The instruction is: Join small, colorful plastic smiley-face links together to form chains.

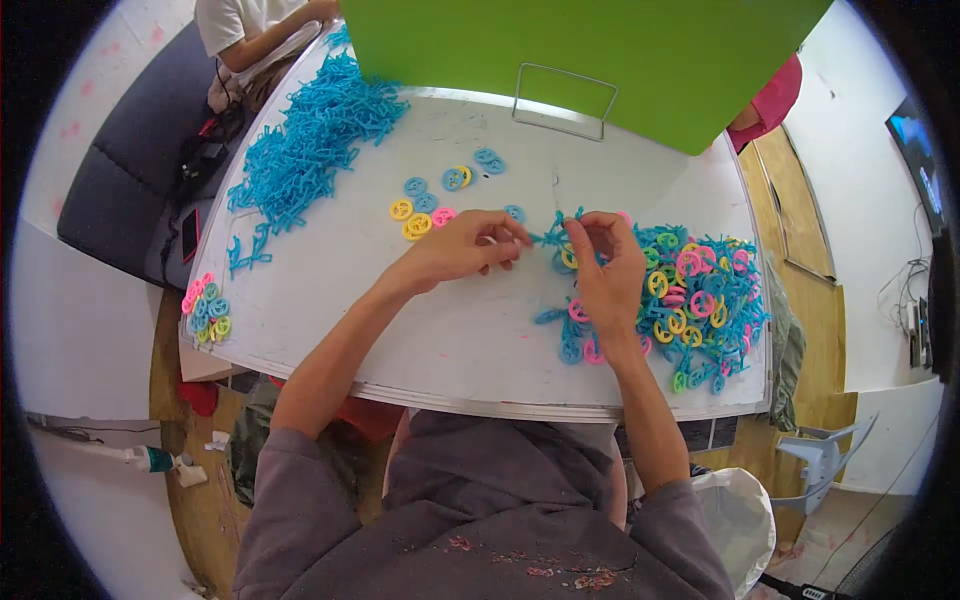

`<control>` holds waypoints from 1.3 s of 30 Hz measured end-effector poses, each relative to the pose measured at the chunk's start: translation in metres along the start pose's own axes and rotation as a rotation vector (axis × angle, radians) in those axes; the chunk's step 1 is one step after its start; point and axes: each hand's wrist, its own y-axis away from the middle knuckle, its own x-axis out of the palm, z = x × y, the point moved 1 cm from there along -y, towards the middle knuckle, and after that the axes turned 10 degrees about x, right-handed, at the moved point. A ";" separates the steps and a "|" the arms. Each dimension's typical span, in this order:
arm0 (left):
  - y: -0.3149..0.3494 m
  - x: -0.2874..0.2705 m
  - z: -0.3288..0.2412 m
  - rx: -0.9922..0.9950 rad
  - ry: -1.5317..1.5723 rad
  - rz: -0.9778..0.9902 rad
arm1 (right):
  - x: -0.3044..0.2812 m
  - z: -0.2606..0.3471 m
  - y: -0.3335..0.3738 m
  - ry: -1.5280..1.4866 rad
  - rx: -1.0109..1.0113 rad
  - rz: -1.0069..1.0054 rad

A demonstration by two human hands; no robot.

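My right hand (pixel 612 268) pinches a branched light-blue plastic piece (pixel 553 239) between thumb and fingers, above the white table. Just left of it is my left hand (pixel 465 246), its fingers loosely bent and apart. Its fingertips come close to the end of the blue piece; whether they touch is hard to see. Behind my left hand lie several loose round discs with cut-outs: yellow (pixel 417 227), pink (pixel 443 217) and blue (pixel 415 187). A large heap of blue pieces with coloured discs (pixel 690 300) spreads beside my right hand.
On the white table (pixel 440 340), a big pile of blue branched pieces (pixel 310 140) lies far left, a small cluster of coloured discs (pixel 208 310) near left. A green panel (pixel 580 60) with a wire handle (pixel 565 100) stands at the back. Another person's arm (pixel 265 45) shows far left.
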 end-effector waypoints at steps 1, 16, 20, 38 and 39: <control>-0.001 0.005 -0.007 0.016 -0.001 -0.102 | -0.001 -0.003 -0.001 0.001 0.001 -0.002; -0.004 0.029 -0.020 0.264 -0.148 -0.386 | -0.001 0.005 -0.001 -0.350 0.093 0.140; -0.004 0.021 -0.015 0.418 -0.202 -0.437 | -0.001 -0.004 -0.002 0.052 0.094 0.309; -0.020 0.016 0.022 0.430 -0.947 -0.582 | -0.003 -0.002 -0.005 -0.247 0.217 0.296; -0.019 0.017 0.018 0.432 -0.946 -0.581 | -0.004 -0.003 -0.005 -0.233 0.230 0.283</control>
